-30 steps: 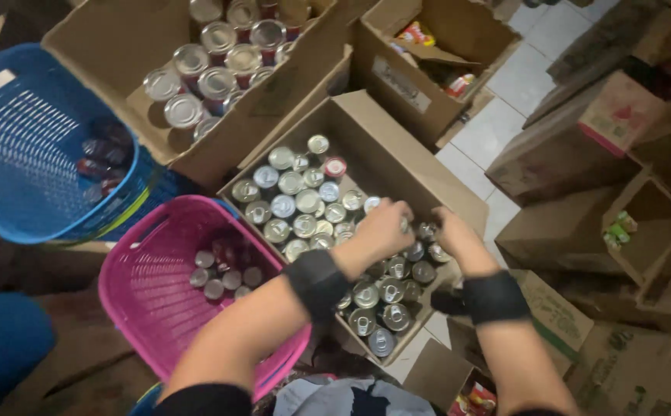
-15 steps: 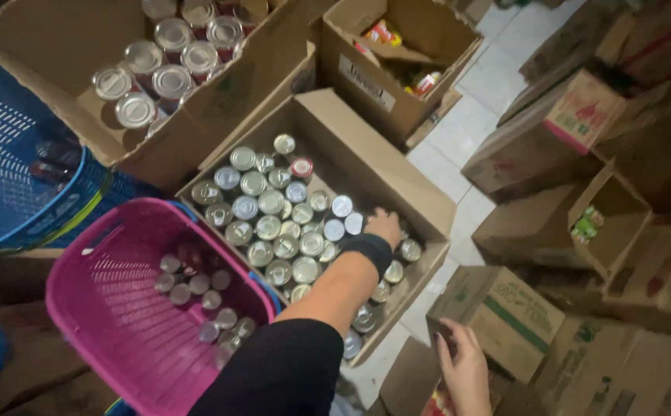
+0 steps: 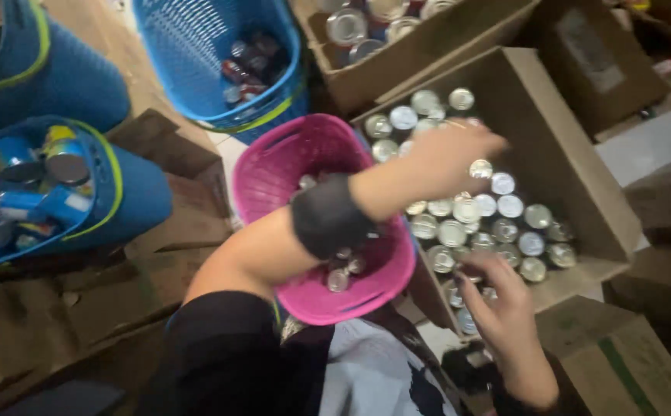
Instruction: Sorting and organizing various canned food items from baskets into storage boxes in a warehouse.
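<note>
Watching the left hand (image 3: 447, 154) now: half a second ago it was deep among the cans (image 3: 497, 212), now it hovers blurred above them; I cannot tell whether that grip holds anything. Below it, the right hand (image 3: 505, 308) has come up to the cardboard box (image 3: 582, 154), fingers curled at the near-edge cans, grip unclear. Left of both, the pink basket (image 3: 274, 166) sits closer in view.

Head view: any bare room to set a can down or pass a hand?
Free: most of the pink plastic basket, only a few cans at its near end; the blue mesh basket's near half. Crowded: the open cardboard box, packed with tins where the left hand and right hand work.
</note>
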